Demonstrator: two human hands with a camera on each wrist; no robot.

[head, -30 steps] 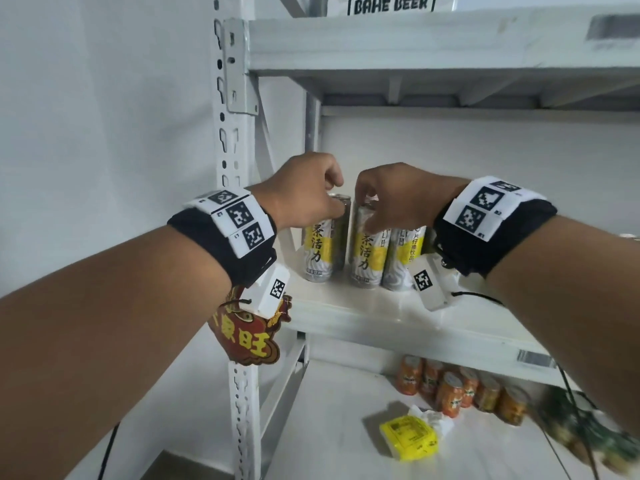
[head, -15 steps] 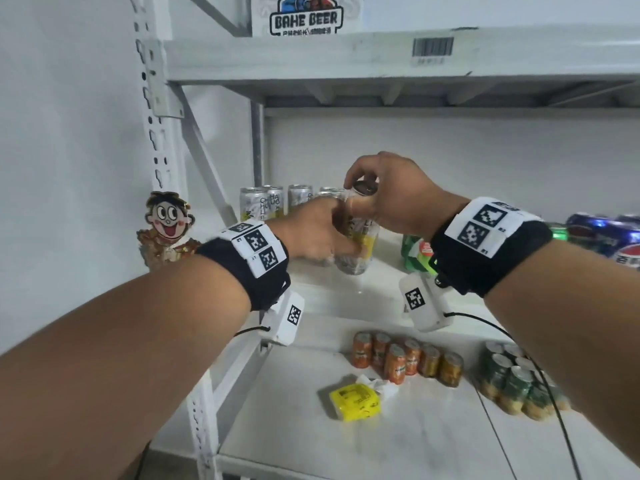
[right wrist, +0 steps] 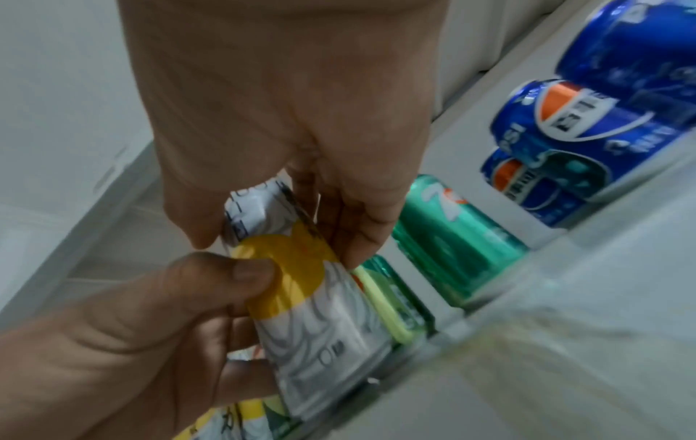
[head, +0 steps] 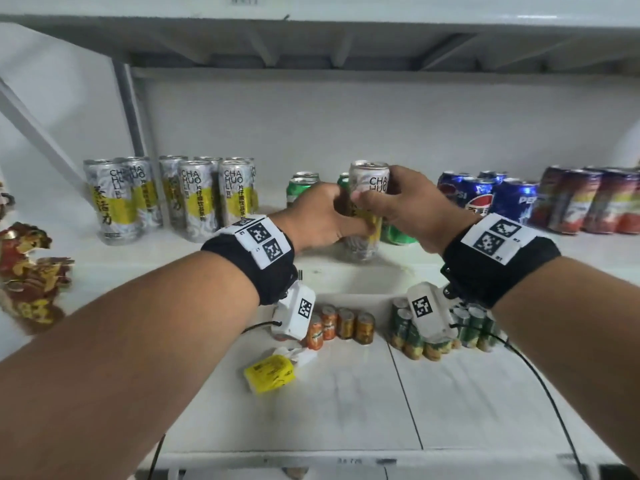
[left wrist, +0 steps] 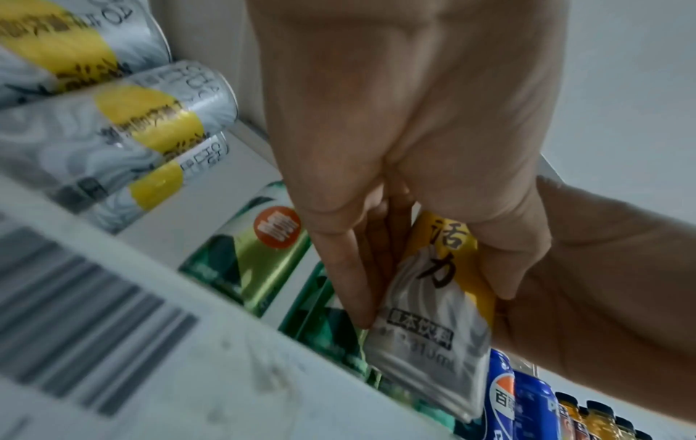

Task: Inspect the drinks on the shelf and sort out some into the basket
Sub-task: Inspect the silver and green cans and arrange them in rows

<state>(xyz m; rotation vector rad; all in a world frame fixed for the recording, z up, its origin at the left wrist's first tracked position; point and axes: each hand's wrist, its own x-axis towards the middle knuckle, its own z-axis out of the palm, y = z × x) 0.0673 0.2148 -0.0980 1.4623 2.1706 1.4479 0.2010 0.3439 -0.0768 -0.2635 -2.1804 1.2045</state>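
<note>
Here two hands, left hand [head: 320, 216] and right hand [head: 412, 206], grip one can [head: 369, 178].

Plain white wall [head: 346, 133] behind the rack, grey metal upright [head: 133, 112] at the back left, slanted brace [head: 38, 133] at the left edge, underside of the upper shelf board [head: 311, 39] with cross ribs overhead, soft even light, red-and-gold cartoon decoration [head: 31, 271] at far left.

Seven tea cans [head: 114, 202] show: six standing, one held. Four orange cans [head: 343, 323] stand below, beside one yellow packet [head: 270, 374].
</note>
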